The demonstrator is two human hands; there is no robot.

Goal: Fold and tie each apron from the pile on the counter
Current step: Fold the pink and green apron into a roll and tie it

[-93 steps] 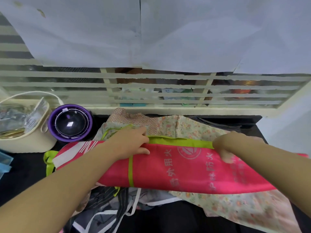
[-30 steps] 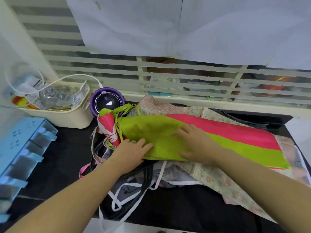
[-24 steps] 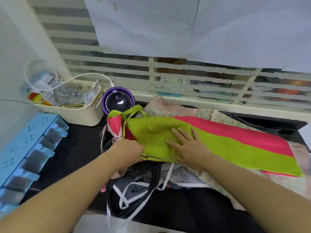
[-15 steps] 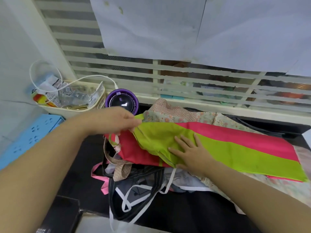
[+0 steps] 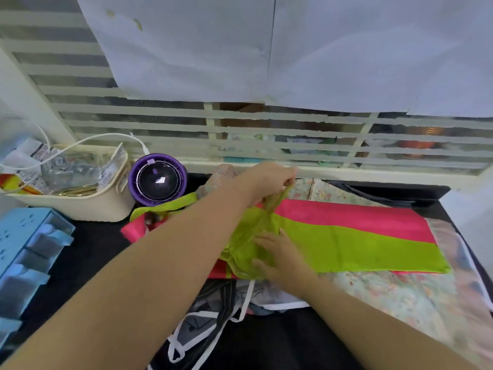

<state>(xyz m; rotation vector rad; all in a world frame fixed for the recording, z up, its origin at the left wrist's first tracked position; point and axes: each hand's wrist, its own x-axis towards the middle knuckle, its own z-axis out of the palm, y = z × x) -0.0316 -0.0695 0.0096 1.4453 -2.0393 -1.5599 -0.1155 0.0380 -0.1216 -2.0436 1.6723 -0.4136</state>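
The folded pink-and-green apron [image 5: 360, 236] is laid on the pile [image 5: 386, 295] on the counter [image 5: 280, 343] and is extended toward 3 o'clock. Its green strap [image 5: 274, 204] is pinched and held raised by the fingers of the left hand [image 5: 266, 180]. At 6 o'clock of that hand, the right hand [image 5: 280, 255] is pressed flat on the green fold, fingers spread.

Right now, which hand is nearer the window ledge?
Left. The left hand is up just in front of the window ledge, pinching a green strap. The right hand rests farther back toward the person, on the green-and-pink apron.
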